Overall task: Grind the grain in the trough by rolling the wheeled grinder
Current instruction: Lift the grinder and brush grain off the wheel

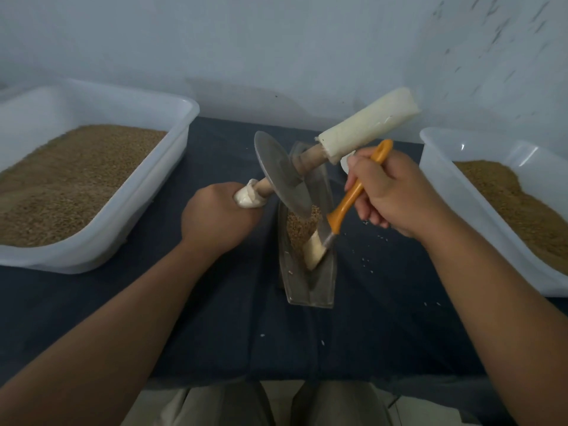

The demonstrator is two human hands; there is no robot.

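Two white tubs of brown grain: left tub (92, 256) and right tub (445, 179). One metal trough (319, 284) with one small heap of grain (299, 229), one wheeled grinder (279, 170) with two handles, one orange brush (353, 195). Two hands, left hand (215, 219) and right hand (396, 195), and one dark worktop (215, 333).

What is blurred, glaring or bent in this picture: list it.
Head view: dim, flat light and a soft picture all over; small glare spots on the right tub wall; wide-angle bend curves the left tub rim; the brush bristles look slightly smeared.
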